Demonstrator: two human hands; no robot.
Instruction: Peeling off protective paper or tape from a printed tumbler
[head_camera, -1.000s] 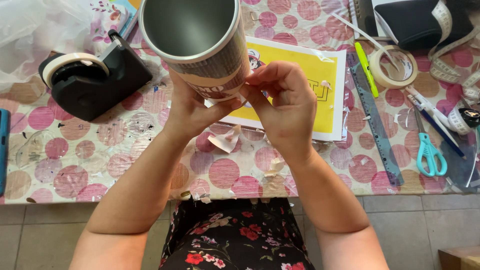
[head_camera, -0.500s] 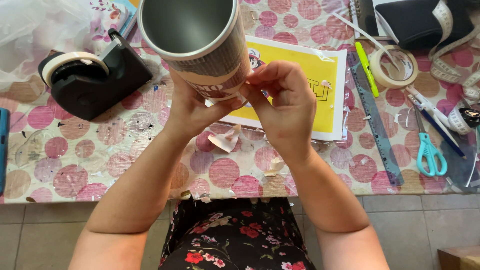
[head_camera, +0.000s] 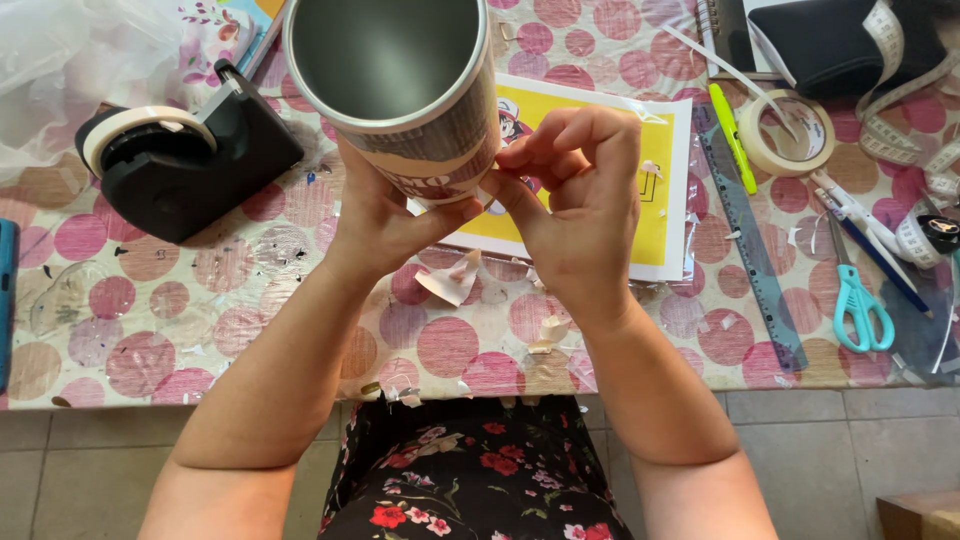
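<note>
Table (head_camera: 150, 340) w/ pink-dot cloth, cluttered. Black tape dispenser (head_camera: 185, 160) sits far left, w/in reach. Yellow sheet (head_camera: 600, 190) lies under the hands. Metal tumbler (head_camera: 400, 90) is held up over the table, mouth tipped toward the person, prob. so its wrap faces the fingers. Left hand (head_camera: 385, 225) cups it from below, fingers wrapped round. Right hand (head_camera: 575, 200) has fingertips pressed together, pinching at the wrap's edge.
</note>
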